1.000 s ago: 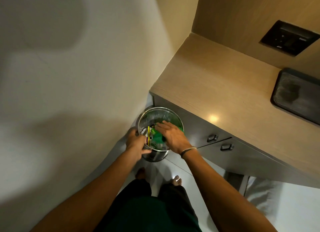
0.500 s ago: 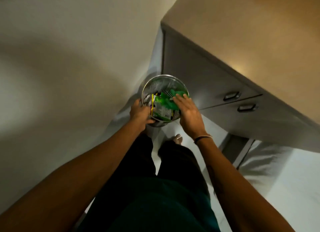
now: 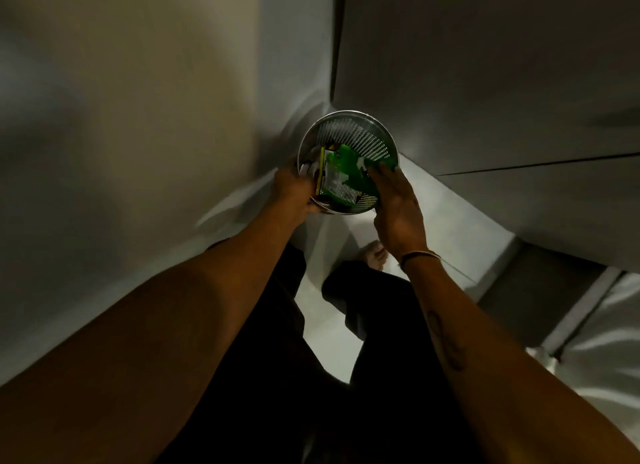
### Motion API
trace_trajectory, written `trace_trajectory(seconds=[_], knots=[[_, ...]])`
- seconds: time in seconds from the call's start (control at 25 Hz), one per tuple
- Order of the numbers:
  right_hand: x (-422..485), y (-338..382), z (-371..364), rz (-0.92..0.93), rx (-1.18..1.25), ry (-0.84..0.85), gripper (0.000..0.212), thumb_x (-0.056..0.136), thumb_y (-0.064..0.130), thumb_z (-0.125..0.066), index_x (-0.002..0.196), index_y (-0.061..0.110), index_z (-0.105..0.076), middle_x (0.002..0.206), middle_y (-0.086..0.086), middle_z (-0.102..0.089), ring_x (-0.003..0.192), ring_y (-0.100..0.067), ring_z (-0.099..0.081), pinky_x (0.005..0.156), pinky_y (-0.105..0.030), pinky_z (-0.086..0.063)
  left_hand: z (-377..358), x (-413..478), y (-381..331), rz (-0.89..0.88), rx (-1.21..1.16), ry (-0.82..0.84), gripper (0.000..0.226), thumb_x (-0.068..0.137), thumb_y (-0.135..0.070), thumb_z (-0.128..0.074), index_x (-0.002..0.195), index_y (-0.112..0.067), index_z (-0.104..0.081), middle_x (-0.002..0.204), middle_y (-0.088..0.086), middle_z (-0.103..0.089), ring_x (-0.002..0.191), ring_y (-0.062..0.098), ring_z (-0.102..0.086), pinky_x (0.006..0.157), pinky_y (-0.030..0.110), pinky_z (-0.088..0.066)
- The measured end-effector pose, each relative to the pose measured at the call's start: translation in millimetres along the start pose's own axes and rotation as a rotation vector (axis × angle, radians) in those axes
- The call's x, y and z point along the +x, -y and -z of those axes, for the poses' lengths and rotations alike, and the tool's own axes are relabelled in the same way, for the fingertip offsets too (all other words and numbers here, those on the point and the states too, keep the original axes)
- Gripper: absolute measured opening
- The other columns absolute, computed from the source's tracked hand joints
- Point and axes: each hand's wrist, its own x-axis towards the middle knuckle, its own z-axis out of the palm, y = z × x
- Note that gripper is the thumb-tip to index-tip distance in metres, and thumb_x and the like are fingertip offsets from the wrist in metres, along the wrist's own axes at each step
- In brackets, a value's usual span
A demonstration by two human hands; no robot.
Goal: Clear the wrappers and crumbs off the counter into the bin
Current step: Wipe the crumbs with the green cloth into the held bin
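A round perforated metal bin (image 3: 360,136) stands low in the corner between the wall and the cabinet. Inside it lie green wrappers (image 3: 341,176) and a yellow-edged one against the left wall of the bin. My left hand (image 3: 292,188) grips the bin's near-left rim. On the bin's right rim rests my right hand (image 3: 396,205), its fingers flat and reaching over the edge, touching the green wrapper. The countertop is out of view.
A pale wall (image 3: 138,117) fills the left. Grey cabinet fronts (image 3: 502,99) rise on the right, close behind the bin. Below are the light floor (image 3: 332,328), my dark trousers and a bare foot (image 3: 374,254).
The view has dropped lower and closer to the bin, and the countertop and drawer handles have left the frame. Both hands stay at the bin's rim, the right one shifted to the right edge.
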Motion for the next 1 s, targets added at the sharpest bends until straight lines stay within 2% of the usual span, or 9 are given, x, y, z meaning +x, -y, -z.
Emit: trace_trajectory(seconds=[0.12, 0.2, 0.32, 0.36, 0.44, 0.52, 0.6, 0.8, 1.0], knots=[[31, -31, -32, 0.03, -0.042, 0.007, 0.072, 0.098, -0.009, -0.058, 0.162, 0.018, -0.04, 0.171, -0.008, -0.037, 0.163, -0.033, -0.025, 0.133, -0.047, -0.031, -21, 55, 14, -0.086, 0.092, -0.005, 0.028, 0.094, -0.014, -0.07, 0.115, -0.032, -0.074, 0.115, 0.004, -0.08, 0.1, 0.04, -0.077, 0.078, 0.063, -0.066], [53, -45, -48, 0.037, -0.047, 0.007, 0.072, 0.096, -0.01, -0.058, 0.161, 0.017, -0.042, 0.169, -0.009, -0.04, 0.162, -0.035, -0.027, 0.132, -0.049, -0.032, -31, 85, 20, -0.13, 0.154, -0.008, 0.038, 0.09, -0.013, -0.071, 0.125, -0.029, -0.073, 0.124, 0.009, -0.077, 0.111, 0.04, -0.074, 0.092, 0.062, -0.063], [75, -51, -59, 0.061, -0.078, -0.024, 0.07, 0.095, -0.008, -0.058, 0.159, 0.016, -0.045, 0.168, -0.009, -0.042, 0.161, -0.037, -0.028, 0.133, -0.05, -0.03, -37, 107, 21, -0.158, 0.087, -0.003, 0.051, 0.084, 0.007, -0.06, 0.114, -0.031, -0.076, 0.112, 0.005, -0.078, 0.11, 0.04, -0.074, 0.084, 0.065, -0.064], [79, -50, -59, 0.069, -0.08, -0.033, 0.07, 0.095, -0.008, -0.058, 0.159, 0.016, -0.045, 0.168, -0.01, -0.042, 0.161, -0.037, -0.028, 0.133, -0.051, -0.029, -37, 107, 20, -0.16, 0.068, 0.031, 0.055, 0.083, 0.01, -0.058, 0.117, -0.029, -0.075, 0.113, 0.004, -0.077, 0.112, 0.04, -0.073, 0.084, 0.065, -0.064], [77, -41, -47, 0.058, -0.049, -0.032, 0.071, 0.094, -0.01, -0.058, 0.159, 0.014, -0.045, 0.168, -0.012, -0.043, 0.16, -0.039, -0.029, 0.132, -0.053, -0.03, -32, 92, 15, -0.134, 0.105, 0.086, 0.064, 0.087, 0.007, -0.062, 0.142, -0.025, -0.063, 0.133, 0.007, -0.071, 0.124, 0.038, -0.067, 0.093, 0.06, -0.063], [61, -23, -21, 0.049, -0.019, -0.039, 0.071, 0.094, -0.011, -0.057, 0.159, 0.012, -0.044, 0.166, -0.013, -0.044, 0.16, -0.038, -0.031, 0.132, -0.051, -0.031, -23, 52, 3, -0.184, 0.357, 0.041, 0.079, 0.094, -0.014, -0.072, 0.163, -0.028, -0.036, 0.159, 0.01, -0.054, 0.142, 0.036, -0.054, 0.111, 0.051, -0.054], [31, 8, 19, 0.057, -0.018, -0.042, 0.072, 0.094, -0.011, -0.057, 0.16, 0.013, -0.043, 0.167, -0.012, -0.043, 0.16, -0.036, -0.031, 0.132, -0.048, -0.032, -10, -11, -10, -0.373, 0.649, -0.022, 0.084, 0.1, -0.03, -0.07, 0.168, -0.026, -0.02, 0.17, 0.011, -0.039, 0.153, 0.036, -0.042, 0.121, 0.047, -0.043], [-64, 111, 159, 0.06, 0.067, -0.157, 0.072, 0.094, -0.009, -0.066, 0.158, 0.013, -0.044, 0.165, -0.012, -0.046, 0.155, -0.035, -0.04, 0.127, -0.05, -0.041, 22, -191, -73, -0.868, 1.122, -0.043, 0.086, 0.101, -0.021, -0.064, 0.169, -0.022, -0.013, 0.179, 0.014, -0.01, 0.166, 0.036, -0.005, 0.131, 0.058, -0.022], [-142, 171, 319, 0.132, 0.219, -0.56, 0.072, 0.092, -0.011, -0.064, 0.156, 0.014, -0.047, 0.162, -0.006, -0.05, 0.154, -0.025, -0.044, 0.129, -0.04, -0.037, 18, -341, -185, -1.397, 1.163, -0.208, 0.085, 0.101, -0.034, -0.057, 0.17, -0.016, -0.011, 0.179, 0.017, -0.007, 0.166, 0.036, -0.003, 0.134, 0.056, -0.011]])
